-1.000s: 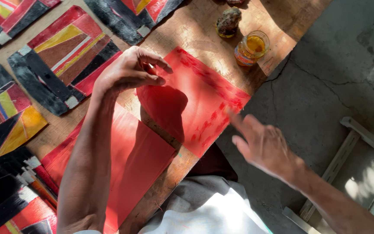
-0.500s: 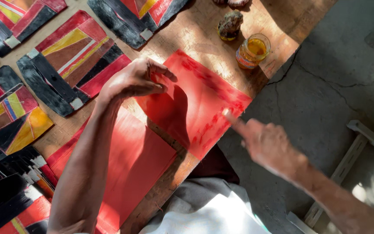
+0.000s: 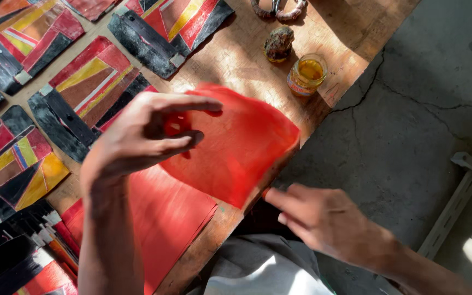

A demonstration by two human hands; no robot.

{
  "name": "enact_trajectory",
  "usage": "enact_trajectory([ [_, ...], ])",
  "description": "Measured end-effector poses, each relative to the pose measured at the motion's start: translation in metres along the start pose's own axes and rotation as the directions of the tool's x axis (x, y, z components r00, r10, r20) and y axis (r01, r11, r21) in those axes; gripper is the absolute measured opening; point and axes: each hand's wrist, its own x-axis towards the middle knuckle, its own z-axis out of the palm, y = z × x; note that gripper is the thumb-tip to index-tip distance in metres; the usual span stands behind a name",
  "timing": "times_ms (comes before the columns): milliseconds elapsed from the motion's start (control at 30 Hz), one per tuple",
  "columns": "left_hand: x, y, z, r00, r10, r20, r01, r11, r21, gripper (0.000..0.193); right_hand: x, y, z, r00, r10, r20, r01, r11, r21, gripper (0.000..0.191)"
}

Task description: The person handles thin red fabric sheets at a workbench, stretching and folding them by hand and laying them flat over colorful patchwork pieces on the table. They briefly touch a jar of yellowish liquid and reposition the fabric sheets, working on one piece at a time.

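Note:
A thin red paper sheet (image 3: 236,147) is lifted off the wooden table (image 3: 236,60), curling in the air. My left hand (image 3: 143,136) pinches its upper left edge between thumb and fingers. My right hand (image 3: 323,218) is at the table's edge, its fingertips touching the sheet's lower corner. A stack of more red sheets (image 3: 165,218) lies flat below the lifted one, near my lap.
Painted panels in red, yellow and black (image 3: 83,87) cover the table's left and top. A small glass jar of yellow liquid (image 3: 307,74) and a brown lump (image 3: 278,43) stand near the table's right edge. Cracked concrete floor (image 3: 411,109) lies to the right.
The red sheet lay flat on the table a second ago; my left hand has now lifted it. My right hand moved in from the side to its lower corner.

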Motion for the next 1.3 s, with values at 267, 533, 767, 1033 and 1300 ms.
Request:
enact_trajectory([
  [267,0.005,0.046,0.04,0.773,0.485,-0.408,-0.419,0.874,0.246,0.076,-0.013,0.023,-0.068,0.888,0.117,-0.445,-0.173,0.981,-0.088,0.043],
  [533,-0.005,-0.049,0.137,0.594,0.035,-0.804,-0.365,0.902,-0.23,0.087,-0.012,0.047,-0.097,0.851,0.088,-0.517,-0.305,0.885,-0.352,0.076],
  [767,-0.022,-0.119,0.181,0.677,-0.091,-0.731,-0.184,0.94,-0.288,0.075,0.049,0.076,-0.127,0.939,-0.025,-0.342,-0.146,0.873,-0.464,0.076],
  [1033,-0.021,-0.109,0.181,0.732,-0.13,-0.669,-0.116,0.943,-0.311,0.081,0.105,0.101,-0.133,0.965,0.205,-0.161,-0.254,0.881,-0.398,0.057],
  [1300,-0.034,-0.111,0.182,0.724,-0.058,-0.688,-0.084,0.982,-0.171,0.08,0.078,0.082,-0.135,0.903,0.286,-0.322,-0.226,0.951,0.211,0.04],
])
